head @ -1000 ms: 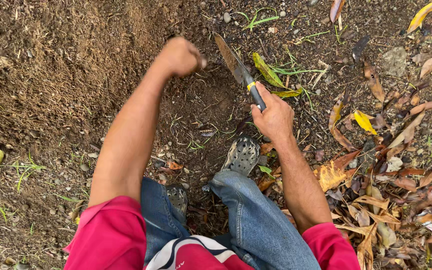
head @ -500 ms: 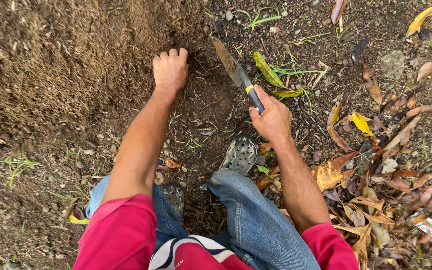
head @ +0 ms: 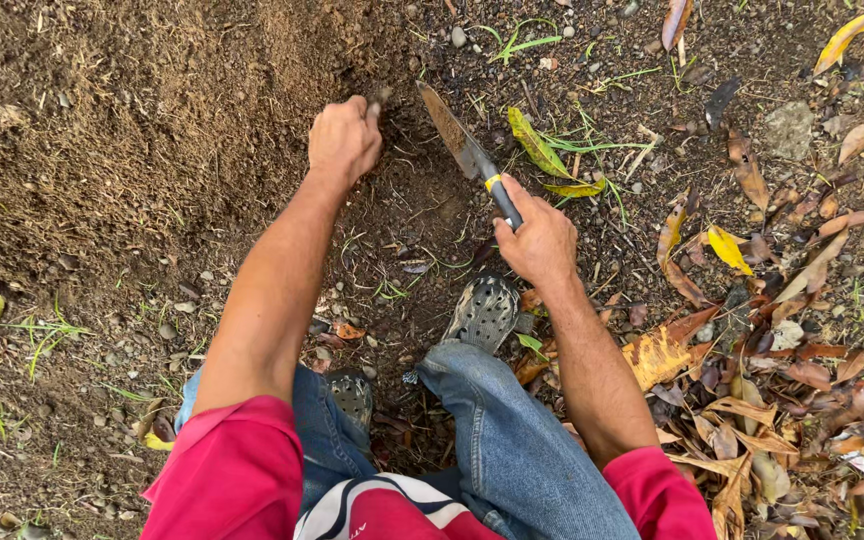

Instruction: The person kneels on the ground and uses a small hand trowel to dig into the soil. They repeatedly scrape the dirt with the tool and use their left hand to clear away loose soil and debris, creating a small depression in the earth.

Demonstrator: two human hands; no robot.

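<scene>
I crouch over bare dark soil. My right hand point(head: 537, 240) grips the black and yellow handle of a trowel point(head: 462, 148); its rusty blade points up and left, tip resting on the earth. My left hand point(head: 344, 140) reaches forward just left of the blade, fingers curled down into the loose soil, seeming to pinch a small clod or stone. The two hands are about a hand's width apart. My grey perforated shoes point(head: 482, 310) and blue jeans show below, with red sleeves at the bottom edge.
A mound of loose brown soil point(head: 122, 130) fills the left and top left. Dry brown and yellow leaves point(head: 752, 340) cover the ground on the right. Green leaf blades point(head: 542, 150) lie beside the trowel. Small pebbles and grass sprigs dot the ground near my feet.
My left hand went from a raised fist to flat on the soil, and now its fingers are curled into the dirt closer to the blade. The trowel has barely moved.
</scene>
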